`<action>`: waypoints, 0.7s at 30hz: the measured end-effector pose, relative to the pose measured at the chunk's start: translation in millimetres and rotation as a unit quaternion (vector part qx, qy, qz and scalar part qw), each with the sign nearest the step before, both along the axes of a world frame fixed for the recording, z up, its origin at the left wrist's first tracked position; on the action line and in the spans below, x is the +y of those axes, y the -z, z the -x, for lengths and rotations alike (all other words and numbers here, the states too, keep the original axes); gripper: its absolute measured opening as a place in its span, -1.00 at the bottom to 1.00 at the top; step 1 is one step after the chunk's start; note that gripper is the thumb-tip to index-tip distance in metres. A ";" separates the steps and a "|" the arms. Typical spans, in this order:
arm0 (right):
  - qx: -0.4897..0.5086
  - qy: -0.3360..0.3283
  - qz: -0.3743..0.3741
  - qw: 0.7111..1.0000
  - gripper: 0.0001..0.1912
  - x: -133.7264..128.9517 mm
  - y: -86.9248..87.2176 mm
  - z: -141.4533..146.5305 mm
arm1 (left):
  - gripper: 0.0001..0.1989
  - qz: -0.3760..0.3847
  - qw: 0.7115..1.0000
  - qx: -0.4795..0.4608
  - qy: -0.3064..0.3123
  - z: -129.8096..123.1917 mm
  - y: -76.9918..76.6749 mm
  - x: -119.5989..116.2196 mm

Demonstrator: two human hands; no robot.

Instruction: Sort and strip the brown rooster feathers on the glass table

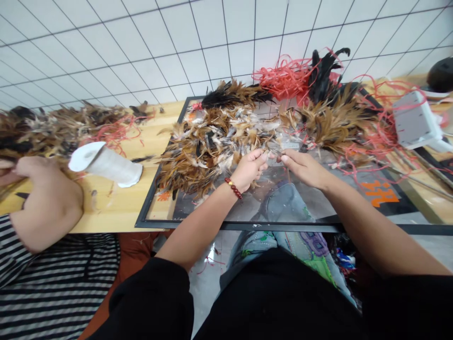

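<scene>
A white tiled wall (141, 52) with dark grid lines rises behind the pale wooden surface (152, 137). On the surface lies a black-framed clear panel (219, 225) with orange lettering (380, 192) near its right end. A tangle of red strips (283, 78) sits at the back against the wall. At left, a white spool-like object (115, 165) lies on its side, beside a co-worker in a striped top (53, 283). At right stands a tilted white box (415, 118); a black rounded object (441, 74) meets the picture's edge. Below shows the grey floor (208, 293).
</scene>
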State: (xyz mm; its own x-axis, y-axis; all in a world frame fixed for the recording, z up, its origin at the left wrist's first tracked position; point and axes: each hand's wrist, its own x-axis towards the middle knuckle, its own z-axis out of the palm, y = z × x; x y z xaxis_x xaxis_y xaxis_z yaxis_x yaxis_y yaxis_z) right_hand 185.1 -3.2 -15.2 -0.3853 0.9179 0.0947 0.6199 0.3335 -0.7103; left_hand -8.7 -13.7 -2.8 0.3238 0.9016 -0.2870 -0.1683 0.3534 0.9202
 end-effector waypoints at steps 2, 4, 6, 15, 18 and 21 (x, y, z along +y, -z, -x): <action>-0.014 -0.017 -0.002 1.000 -0.46 -0.2 0.7 -0.7 | -0.83 -0.005 1.000 0.008 -0.001 -1.2 -1.4 -1.1; -0.013 -0.036 -0.007 0.999 -0.45 -0.4 1.1 0.0 | -0.81 -0.010 1.000 0.017 -0.003 -2.8 -3.1 -2.7; -0.015 -0.046 -0.009 0.999 -0.44 -0.4 0.8 0.8 | -0.77 -0.012 1.000 0.023 -0.007 -4.3 -4.4 -4.2; 0.017 -0.066 0.004 0.998 -0.40 -0.8 -1.6 1.8 | -0.69 -0.032 0.999 0.040 -0.004 -8.0 -3.3 -4.8; 0.041 -0.058 0.019 0.997 -0.40 -1.6 0.2 4.0 | -0.69 -0.032 0.999 0.042 0.001 -7.7 -2.9 -4.5; 0.069 -0.050 0.029 0.996 -0.39 -1.3 4.3 7.0 | -0.70 -0.025 0.999 0.044 0.013 -7.1 -3.0 -4.4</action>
